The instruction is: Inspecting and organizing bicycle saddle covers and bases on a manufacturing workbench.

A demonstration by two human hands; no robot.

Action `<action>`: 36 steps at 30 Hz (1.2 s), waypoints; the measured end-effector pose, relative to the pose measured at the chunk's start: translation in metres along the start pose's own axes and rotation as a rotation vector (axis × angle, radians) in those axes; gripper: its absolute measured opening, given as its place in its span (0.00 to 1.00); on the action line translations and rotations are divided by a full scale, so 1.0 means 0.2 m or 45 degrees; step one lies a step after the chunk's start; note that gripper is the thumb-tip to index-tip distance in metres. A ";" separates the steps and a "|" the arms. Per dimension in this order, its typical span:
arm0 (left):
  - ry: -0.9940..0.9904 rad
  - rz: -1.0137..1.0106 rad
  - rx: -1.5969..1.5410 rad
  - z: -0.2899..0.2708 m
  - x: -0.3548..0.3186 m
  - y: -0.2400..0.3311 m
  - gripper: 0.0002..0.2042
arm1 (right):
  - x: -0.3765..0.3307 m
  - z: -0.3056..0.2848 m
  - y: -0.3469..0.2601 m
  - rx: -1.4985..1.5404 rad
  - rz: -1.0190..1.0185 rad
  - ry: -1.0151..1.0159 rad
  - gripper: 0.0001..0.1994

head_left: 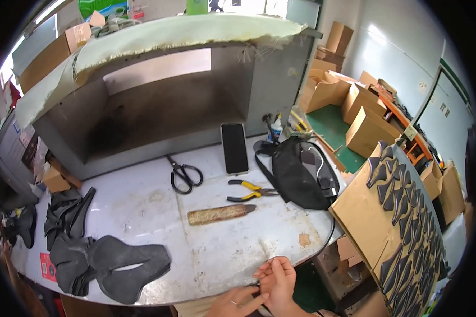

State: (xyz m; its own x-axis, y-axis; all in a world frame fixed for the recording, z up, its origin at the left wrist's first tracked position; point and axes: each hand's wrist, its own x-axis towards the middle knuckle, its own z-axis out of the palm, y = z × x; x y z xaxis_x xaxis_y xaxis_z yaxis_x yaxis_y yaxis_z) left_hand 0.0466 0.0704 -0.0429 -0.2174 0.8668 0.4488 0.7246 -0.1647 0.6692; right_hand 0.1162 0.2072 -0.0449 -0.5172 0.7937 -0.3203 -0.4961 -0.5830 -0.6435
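Note:
At the table's near edge my two hands are close together. My right hand (pixel 278 281) is raised, its fingers curled in toward the thumb; whatever they may hold is too small to make out. Beside its palm, my left hand (pixel 238 303), with a ring on one finger, reaches across with bent fingers. A small dark bit shows by the left fingertips, mostly hidden. Beyond the hands lie a blade with a wrapped tan handle (pixel 219 214), yellow-and-black pliers (pixel 248 190) and black-handled scissors (pixel 183 176). A dark-screened phone (pixel 234 149) lies farther back.
Dark grey shaped pieces (pixel 127 267) are piled at the left. A black waist bag (pixel 301 177) sits at the right, a thin cord running down from there. A grey box-like hood (pixel 164 116) stands behind. Cardboard (pixel 362 211) bearing many small dark pieces leans at the right.

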 end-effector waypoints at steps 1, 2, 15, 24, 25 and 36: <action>0.082 -0.035 -0.006 0.05 -0.02 0.03 0.24 | -0.02 0.03 0.03 0.036 0.008 0.035 0.05; 0.144 -0.037 -0.084 0.08 -0.04 0.02 0.22 | -0.03 0.02 0.06 0.032 -0.045 0.055 0.07; 0.636 0.066 0.074 -0.25 -0.07 0.00 0.10 | 0.03 -0.10 -0.48 -1.089 -0.252 -0.788 0.14; 0.940 -0.081 0.392 -0.23 -0.09 -0.07 0.14 | -0.01 0.01 -0.29 -0.648 0.049 -0.389 0.21; 0.931 -0.123 0.376 -0.23 -0.08 -0.07 0.14 | 0.00 0.00 -0.29 -0.647 0.045 -0.387 0.21; 0.694 -1.196 -1.018 -0.37 -0.20 -0.13 0.10 | 0.03 0.01 -0.36 -1.391 -0.914 -1.105 0.17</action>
State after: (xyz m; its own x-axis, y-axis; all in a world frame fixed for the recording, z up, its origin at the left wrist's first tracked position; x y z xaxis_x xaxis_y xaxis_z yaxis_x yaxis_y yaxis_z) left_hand -0.0120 0.0049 -0.0347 -0.7825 0.5371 -0.3151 -0.3771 -0.0061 0.9262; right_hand 0.1466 0.2534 0.0003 -0.8226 0.2766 0.4967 -0.2780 0.5664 -0.7758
